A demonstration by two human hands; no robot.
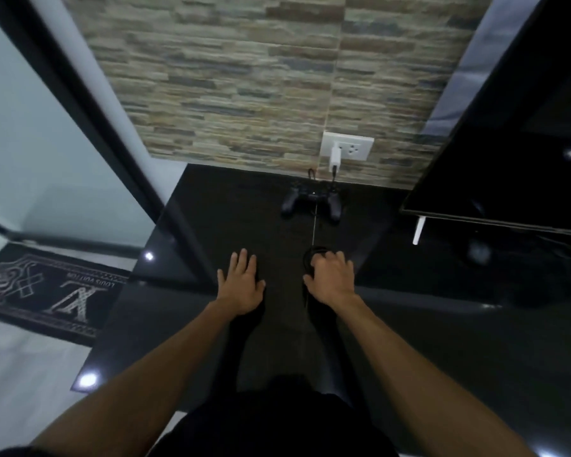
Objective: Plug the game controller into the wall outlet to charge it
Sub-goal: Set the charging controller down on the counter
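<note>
The left hand point(241, 285) lies flat, fingers spread, empty. The right hand point(332, 278) curls over a looped black cable point(314, 250). Well beyond both, the game controller point(311, 202) rests on the dark counter point(211, 209) below the wall outlet point(355, 147), where a white charger point(334, 158) sits plugged.

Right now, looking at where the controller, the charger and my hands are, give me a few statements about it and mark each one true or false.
1. A white charger sits in the wall outlet. True.
2. The game controller is held in the left hand. False: it lies on the dark floor near the wall, and the left hand is open, holding nothing.
3. The right hand is on a loop of black cable. True.
4. The outlet is set in a plain white wall. False: it is in a stone-pattern wall.
5. A patterned mat lies to the left. True.
</note>
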